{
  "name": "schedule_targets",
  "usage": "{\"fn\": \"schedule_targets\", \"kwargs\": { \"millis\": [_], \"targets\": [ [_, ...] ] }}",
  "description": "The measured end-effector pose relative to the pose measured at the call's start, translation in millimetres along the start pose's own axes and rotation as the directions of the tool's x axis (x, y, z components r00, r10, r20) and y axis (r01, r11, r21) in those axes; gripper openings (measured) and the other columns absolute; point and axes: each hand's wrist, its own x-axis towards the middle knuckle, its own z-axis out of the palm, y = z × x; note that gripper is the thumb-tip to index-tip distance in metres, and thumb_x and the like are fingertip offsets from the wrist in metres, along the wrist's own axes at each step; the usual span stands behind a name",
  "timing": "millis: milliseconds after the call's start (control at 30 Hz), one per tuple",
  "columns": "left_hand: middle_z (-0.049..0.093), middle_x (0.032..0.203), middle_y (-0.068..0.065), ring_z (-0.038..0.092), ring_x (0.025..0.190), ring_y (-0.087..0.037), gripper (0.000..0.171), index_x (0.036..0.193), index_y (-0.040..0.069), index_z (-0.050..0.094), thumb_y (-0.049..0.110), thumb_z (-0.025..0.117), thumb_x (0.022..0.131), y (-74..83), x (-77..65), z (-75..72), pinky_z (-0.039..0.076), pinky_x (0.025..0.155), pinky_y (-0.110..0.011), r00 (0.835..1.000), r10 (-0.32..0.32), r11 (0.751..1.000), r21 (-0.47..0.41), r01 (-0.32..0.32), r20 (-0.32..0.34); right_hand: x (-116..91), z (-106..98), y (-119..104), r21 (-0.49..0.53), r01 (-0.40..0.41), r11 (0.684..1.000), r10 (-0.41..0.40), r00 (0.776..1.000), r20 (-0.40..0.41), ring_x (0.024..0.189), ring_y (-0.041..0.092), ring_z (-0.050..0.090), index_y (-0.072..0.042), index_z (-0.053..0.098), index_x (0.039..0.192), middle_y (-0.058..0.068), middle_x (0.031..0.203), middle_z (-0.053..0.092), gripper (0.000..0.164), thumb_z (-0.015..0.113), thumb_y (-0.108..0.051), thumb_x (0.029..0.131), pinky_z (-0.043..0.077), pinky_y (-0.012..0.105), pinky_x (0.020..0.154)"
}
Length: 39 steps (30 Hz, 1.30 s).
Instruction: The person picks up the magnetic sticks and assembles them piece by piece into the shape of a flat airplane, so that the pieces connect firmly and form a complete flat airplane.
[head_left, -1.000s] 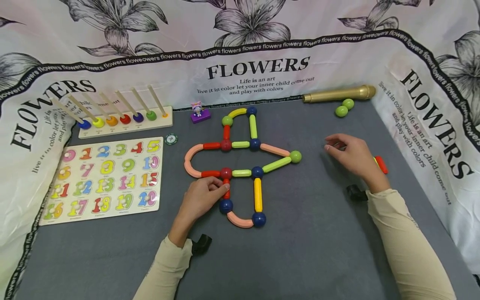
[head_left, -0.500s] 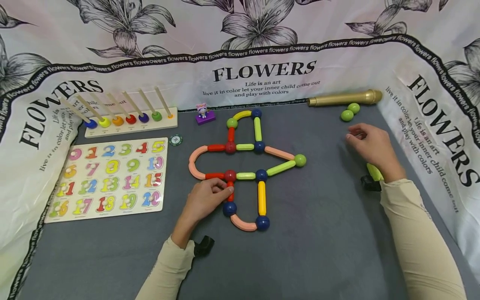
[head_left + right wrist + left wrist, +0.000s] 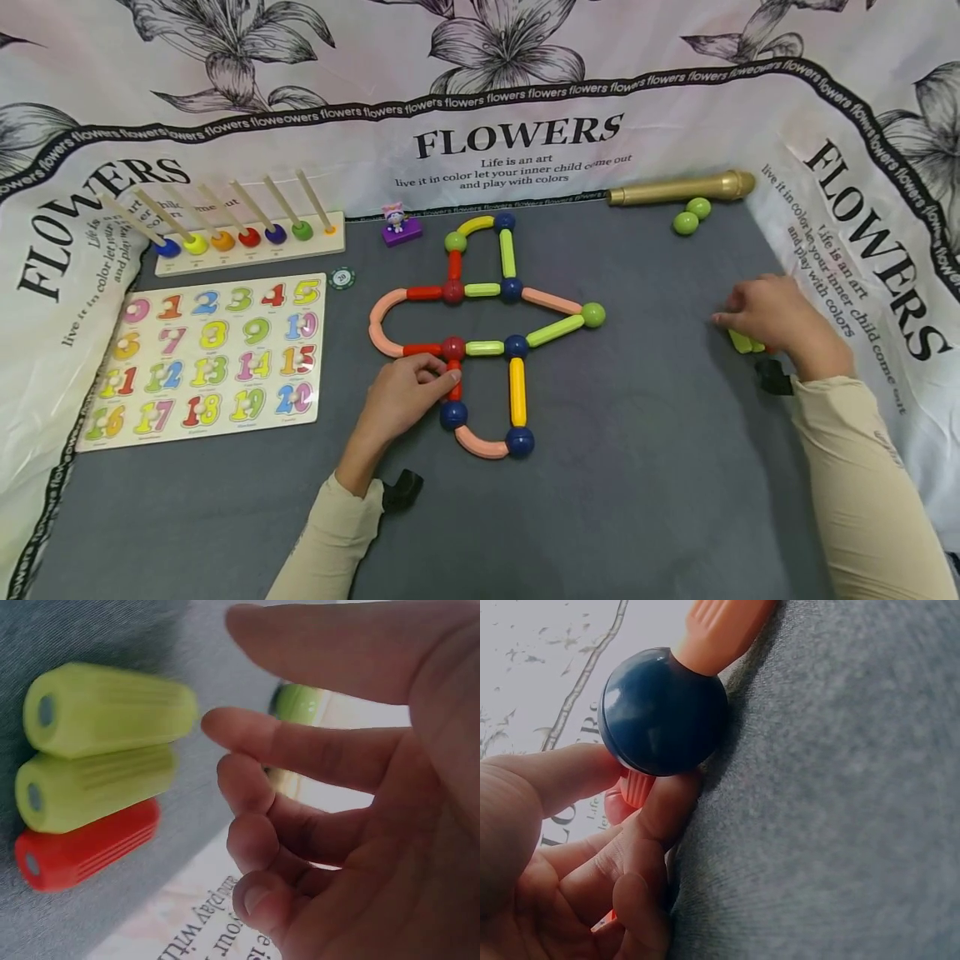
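A flat figure of magnetic rods and balls lies mid-table. My left hand (image 3: 401, 396) pinches its lower red rod (image 3: 637, 789) between thumb and fingers, just by a dark blue ball (image 3: 664, 712). A curved peach rod (image 3: 480, 443) joins that ball to another blue ball (image 3: 520, 441). At the right, my right hand (image 3: 780, 321) hovers over loose rods with its fingers apart and loosely bent. In the right wrist view, two yellow-green rods, one upper (image 3: 112, 709) and one lower (image 3: 97, 789), lie beside a red rod (image 3: 86, 844); the hand does not touch them.
Two green balls (image 3: 686, 222) lie by a gold microphone-shaped stick (image 3: 678, 190) at the back right. A number puzzle board (image 3: 202, 362), a peg stand (image 3: 251, 250), a poker chip (image 3: 342, 277) and a small figurine on a purple base (image 3: 402, 232) stand at the left and back.
My right hand has moved right, over the loose rods. My left hand keeps its pinch on the red rod, and the figure holds its shape.
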Motion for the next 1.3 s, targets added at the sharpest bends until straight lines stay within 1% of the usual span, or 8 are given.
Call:
{"fn": "schedule_targets", "kwargs": {
  "millis": [100, 200, 333, 467, 767, 933, 1133, 1300],
  "targets": [
    [0.065, 0.069, 0.002, 0.053, 0.061, -0.018, 0.03, 0.108, 0.006, 0.076, 0.035, 0.075, 0.1, -0.9, 0.0, 0.4, 0.031, 0.057, -0.031, 1.0, -0.003, 1.0, 0.002, 0.003, 0.0, -0.1, 4.3, 0.9, -0.045, -0.024, 0.999, 0.025, 0.999, 0.033, 0.089, 0.05, 0.058, 0.014, 0.068, 0.09, 0.023, 0.083, 0.067, 0.032, 0.076, -0.017, 0.094, 0.041, 0.065, 0.085],
    [0.065, 0.068, 0.002, 0.052, 0.06, -0.018, 0.03, 0.108, 0.006, 0.075, 0.035, 0.075, 0.1, -1.3, 0.0, 1.2, 0.03, 0.057, -0.031, 1.0, -0.006, 1.0, 0.002, 0.006, -0.001, 0.4, 9.7, 1.3, -0.051, -0.034, 0.998, 0.035, 0.999, 0.035, 0.091, 0.053, 0.055, 0.012, 0.066, 0.085, 0.025, 0.083, 0.063, 0.027, 0.075, -0.013, 0.093, 0.037, 0.068, 0.088],
    [0.065, 0.068, 0.002, 0.053, 0.06, -0.018, 0.03, 0.108, 0.006, 0.076, 0.035, 0.075, 0.1, -0.6, 0.1, 1.9, 0.03, 0.057, -0.031, 1.0, 0.002, 1.0, 0.003, -0.002, -0.002, -0.5, 14.6, -0.1, -0.035, -0.024, 0.999, 0.024, 1.0, -0.02, 0.088, 0.054, 0.053, 0.004, 0.061, 0.075, 0.023, 0.077, 0.058, 0.024, 0.073, -0.009, 0.091, 0.037, 0.068, 0.084],
    [0.064, 0.068, 0.002, 0.053, 0.06, -0.018, 0.031, 0.109, 0.006, 0.075, 0.036, 0.075, 0.1, 0.3, 0.4, 1.7, 0.031, 0.058, -0.031, 1.0, 0.01, 1.0, 0.002, -0.01, 0.001, -8.6, 13.6, -3.3, -0.024, -0.059, 0.998, 0.058, 0.996, -0.063, 0.089, 0.056, 0.052, 0.008, 0.059, 0.078, 0.027, 0.079, 0.056, 0.029, 0.076, -0.012, 0.092, 0.037, 0.068, 0.084],
    [0.066, 0.07, 0.003, 0.053, 0.061, -0.018, 0.03, 0.109, 0.006, 0.075, 0.035, 0.075, 0.1, -0.4, 0.5, -2.1, 0.031, 0.058, -0.031, 1.0, 0.004, 1.0, 0.013, -0.004, -0.004, -19.4, 14.2, -8.2, 0.015, -0.036, 0.999, 0.037, 0.995, -0.089, 0.074, 0.04, 0.048, -0.006, 0.05, 0.066, 0.011, 0.069, 0.048, 0.038, 0.077, -0.011, 0.093, 0.035, 0.055, 0.071],
    [0.066, 0.07, 0.003, 0.053, 0.062, -0.018, 0.032, 0.11, 0.007, 0.075, 0.037, 0.074, 0.101, -0.8, 2.0, -2.3, 0.031, 0.059, -0.032, 1.0, -0.004, 1.0, 0.018, 0.004, 0.001, -10.4, 14.8, -14.4, 0.146, -0.034, 0.989, 0.055, 0.989, -0.141, 0.074, 0.033, 0.052, 0.003, 0.058, 0.082, 0.015, 0.076, 0.056, 0.025, 0.072, -0.009, 0.099, 0.039, 0.049, 0.069],
    [0.063, 0.068, 0.002, 0.052, 0.06, -0.018, 0.032, 0.109, 0.007, 0.075, 0.037, 0.074, 0.101, -1.3, 2.1, -2.3, 0.031, 0.058, -0.032, 1.0, -0.006, 1.0, 0.021, 0.006, -0.005, 3.5, 15.5, -38.0, 0.39, -0.042, 0.92, 0.123, 0.975, -0.185, 0.083, 0.014, 0.061, 0.006, 0.067, 0.115, 0.023, 0.104, 0.071, 0.026, 0.069, -0.018, 0.105, 0.045, 0.026, 0.067],
    [0.064, 0.068, 0.003, 0.051, 0.06, -0.017, 0.031, 0.11, 0.006, 0.075, 0.036, 0.075, 0.1, -0.8, 2.2, 0.0, 0.03, 0.057, -0.031, 1.0, -0.007, 1.0, 0.017, 0.007, 0.001, 13.9, 20.3, -61.2, 0.625, -0.024, 0.781, 0.141, 0.98, -0.139, 0.082, 0.008, 0.066, 0.007, 0.065, 0.129, 0.018, 0.11, 0.073, 0.034, 0.067, -0.018, 0.108, 0.053, 0.024, 0.07]
  ]
}}
